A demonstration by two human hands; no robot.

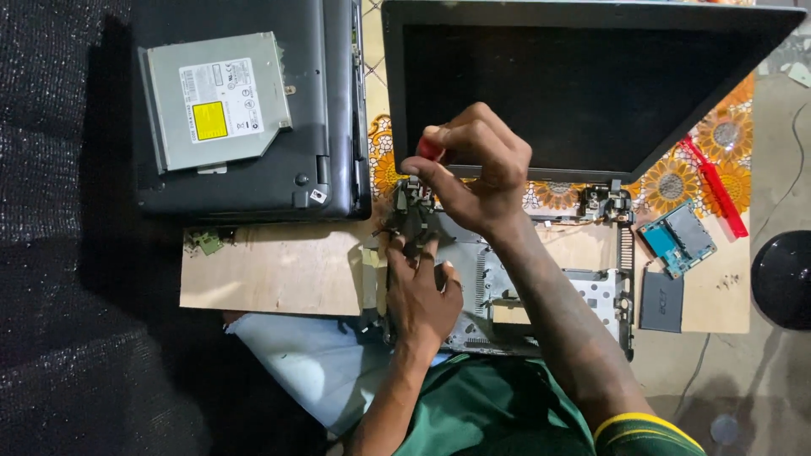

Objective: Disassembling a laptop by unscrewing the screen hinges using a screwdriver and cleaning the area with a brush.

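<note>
Both hands at hinge: right hand (473, 165) holds red-handled screwdriver (429, 149) upright, tip down.

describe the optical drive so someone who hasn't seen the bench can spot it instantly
Start at the closed dark grey laptop at the top left, beside the open laptop's black screen. The optical drive lies flat on its lid: a thin, square silver-grey metal box. Its white label with a yellow patch sets it apart; nothing else nearby is bare light metal with a sticker.
</note>
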